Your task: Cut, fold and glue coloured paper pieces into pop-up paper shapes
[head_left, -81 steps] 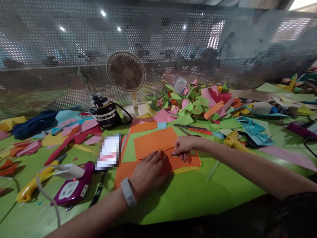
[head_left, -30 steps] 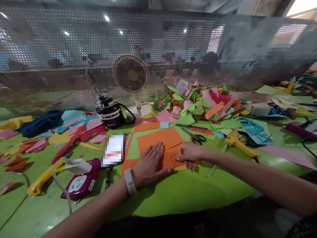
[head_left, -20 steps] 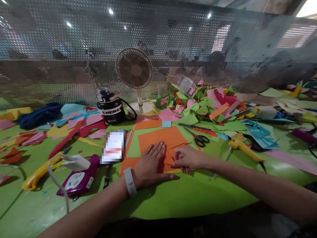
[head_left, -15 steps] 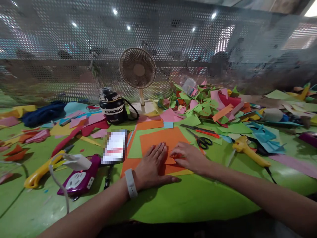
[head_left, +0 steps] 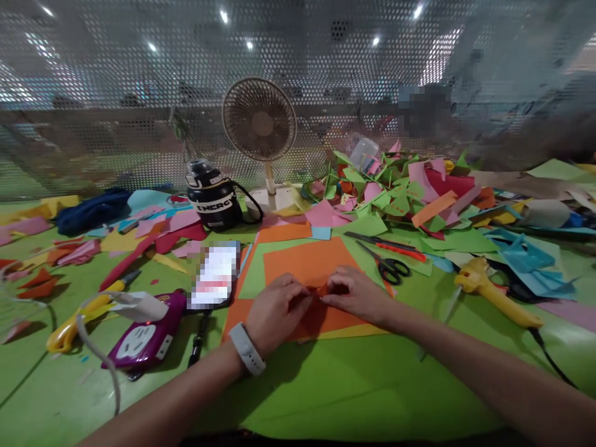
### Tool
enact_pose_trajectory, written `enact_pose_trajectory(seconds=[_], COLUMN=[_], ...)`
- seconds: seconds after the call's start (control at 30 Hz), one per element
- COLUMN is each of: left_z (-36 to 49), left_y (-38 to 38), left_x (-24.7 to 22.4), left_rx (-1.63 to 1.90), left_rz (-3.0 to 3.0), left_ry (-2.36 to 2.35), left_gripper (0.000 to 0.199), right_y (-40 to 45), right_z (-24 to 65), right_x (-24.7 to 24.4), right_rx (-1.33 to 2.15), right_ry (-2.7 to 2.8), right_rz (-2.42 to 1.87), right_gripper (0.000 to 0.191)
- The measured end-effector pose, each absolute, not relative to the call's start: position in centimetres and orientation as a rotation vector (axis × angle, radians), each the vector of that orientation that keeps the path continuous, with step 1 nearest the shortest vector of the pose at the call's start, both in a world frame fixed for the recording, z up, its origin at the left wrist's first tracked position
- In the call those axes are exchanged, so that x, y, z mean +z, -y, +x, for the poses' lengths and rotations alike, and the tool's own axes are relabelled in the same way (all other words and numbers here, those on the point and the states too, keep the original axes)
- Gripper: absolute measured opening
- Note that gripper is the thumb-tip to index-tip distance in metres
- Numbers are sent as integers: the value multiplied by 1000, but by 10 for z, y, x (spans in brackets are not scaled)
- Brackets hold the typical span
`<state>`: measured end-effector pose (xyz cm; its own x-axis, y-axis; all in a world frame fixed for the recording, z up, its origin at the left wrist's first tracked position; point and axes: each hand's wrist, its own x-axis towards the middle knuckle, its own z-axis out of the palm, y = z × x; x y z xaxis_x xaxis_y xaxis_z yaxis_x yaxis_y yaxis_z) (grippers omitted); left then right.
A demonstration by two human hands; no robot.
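A small folded piece of orange paper (head_left: 320,290) is pinched between my two hands, largely covered by the fingers. My left hand (head_left: 282,304), with a pale band on its wrist, closes on its left end. From the other side, my right hand (head_left: 354,292) grips it between thumb and fingertips. Beneath both hands lie flat orange sheets (head_left: 311,256), stacked over green and yellow paper. Black-handled scissors (head_left: 392,267) rest just beyond my right hand, next to a red and black cutter (head_left: 401,249).
A yellow glue gun (head_left: 498,293) lies at the right. On the left are a phone (head_left: 215,273), a purple power strip (head_left: 151,338) and a yellow-handled tool (head_left: 77,323). A black bottle (head_left: 214,202), a fan (head_left: 261,124) and piled paper scraps (head_left: 395,198) stand behind.
My left hand has lifted from lying flat on the orange sheet and now pinches the small orange paper together with my right hand. The view has shifted slightly.
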<state>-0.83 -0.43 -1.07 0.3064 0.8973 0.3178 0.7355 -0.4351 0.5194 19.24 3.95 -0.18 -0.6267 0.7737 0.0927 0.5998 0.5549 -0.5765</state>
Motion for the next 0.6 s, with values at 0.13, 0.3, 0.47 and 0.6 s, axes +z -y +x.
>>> enact_pose_trajectory(seconds=[0.13, 0.3, 0.47, 0.6], left_z=[-4, -2, -3, -3], left_y=[6, 6, 3, 3], left_x=[-10, -6, -6, -6], left_rx=[802, 811, 835, 823], left_rz=[2242, 2228, 2273, 2251], left_ry=[-1493, -1516, -1591, -1657], left_gripper=[18, 17, 17, 18], right_y=[-40, -40, -37, -38], right_z=[192, 191, 191, 191], right_x=[-2, -4, 2, 4], right_rx=[734, 728, 837, 1053], right_ry=[2452, 2420, 2318, 2132], right_rz=[-1154, -1146, -1159, -1236], right_gripper=[17, 16, 5, 11])
